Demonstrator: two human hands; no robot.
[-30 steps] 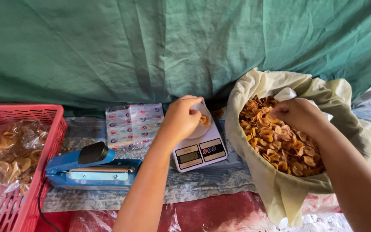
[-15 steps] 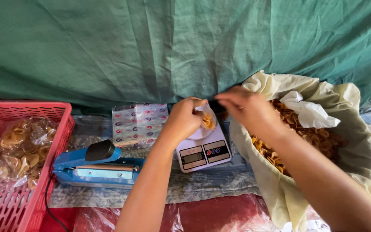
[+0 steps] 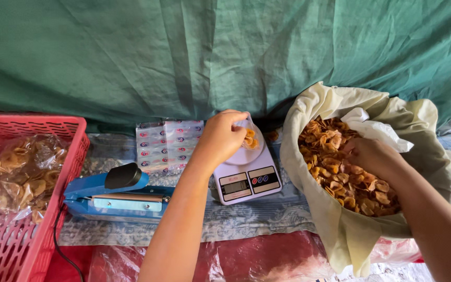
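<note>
Behind everything hangs a green tarp [image 3: 194,52]; below it I see a red plastic basket [image 3: 53,156] with bagged chips at far left, a blue heat sealer with a black knob [image 3: 116,193], and a sheet of printed sachets [image 3: 168,143] between them and the white digital kitchen scale [image 3: 249,180]. My left hand [image 3: 223,138] pinches a small clear bag of golden chips [image 3: 249,140] on the scale's pan. My right hand [image 3: 369,156] has gone back from the scale into the cream cloth-lined sack of fried chips [image 3: 340,172], fingers curled among them; whether they hold any I cannot tell. Open room lies between scale and sack, and along the red front edge.
</note>
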